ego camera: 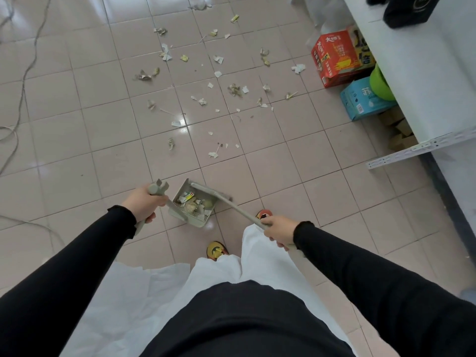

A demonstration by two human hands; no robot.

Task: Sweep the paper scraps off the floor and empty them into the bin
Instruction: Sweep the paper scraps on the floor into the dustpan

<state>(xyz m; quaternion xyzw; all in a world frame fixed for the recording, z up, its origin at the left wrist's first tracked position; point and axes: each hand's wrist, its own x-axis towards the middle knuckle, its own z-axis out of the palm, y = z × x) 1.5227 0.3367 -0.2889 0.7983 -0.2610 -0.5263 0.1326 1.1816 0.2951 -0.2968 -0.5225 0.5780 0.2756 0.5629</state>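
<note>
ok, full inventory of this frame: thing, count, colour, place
grey-green plastic dustpan: one, holds scraps, floor near feet
grey-green broom: one, head at the dustpan
loose paper scraps: dozens, white and yellowish, spread on the pink tiled floor ahead
red printed carton: one, under the white shelf on the right
blue carton: one, beside the red one
green round object: one, under the shelf
grey cables: several, far left floor
bin: not in view
hands: left grips the dustpan handle, right the broom handle; black sleeves
</note>
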